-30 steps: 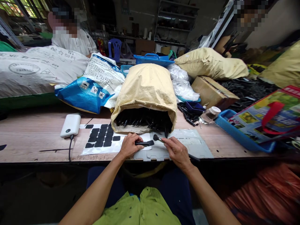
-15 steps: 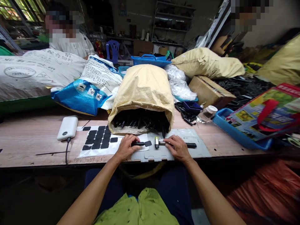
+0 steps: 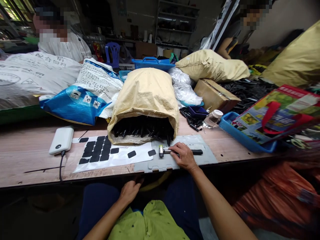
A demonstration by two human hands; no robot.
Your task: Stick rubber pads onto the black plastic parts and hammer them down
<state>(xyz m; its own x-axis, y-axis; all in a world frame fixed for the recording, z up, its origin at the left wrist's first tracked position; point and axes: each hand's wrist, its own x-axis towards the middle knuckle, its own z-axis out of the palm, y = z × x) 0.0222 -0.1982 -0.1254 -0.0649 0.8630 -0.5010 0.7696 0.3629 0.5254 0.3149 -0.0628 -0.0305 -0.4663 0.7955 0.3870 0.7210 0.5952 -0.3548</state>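
Observation:
My right hand is closed round a small hammer with a black grip, which lies on a grey plastic sheet. The hammer's head, with a yellow-green face, points left. Below the table's front edge, over my lap, is my left hand with its fingers curled together; the shadow hides what they hold, if anything. Black rounded squares sit in rows on a white backing sheet, with a few set apart to the right. Black slender parts fill the mouth of a tan sack lying just behind.
A white power bank with a black cable lies left. Blue-and-white bags stand behind it. To the right are a clear jar, a wooden box and a blue tray holding a printed bag. Another person sits across the table.
My left hand, which held a slender black part above the grey sheet, has dropped below the table edge. My right hand stays on the hammer. The view has shifted slightly right.

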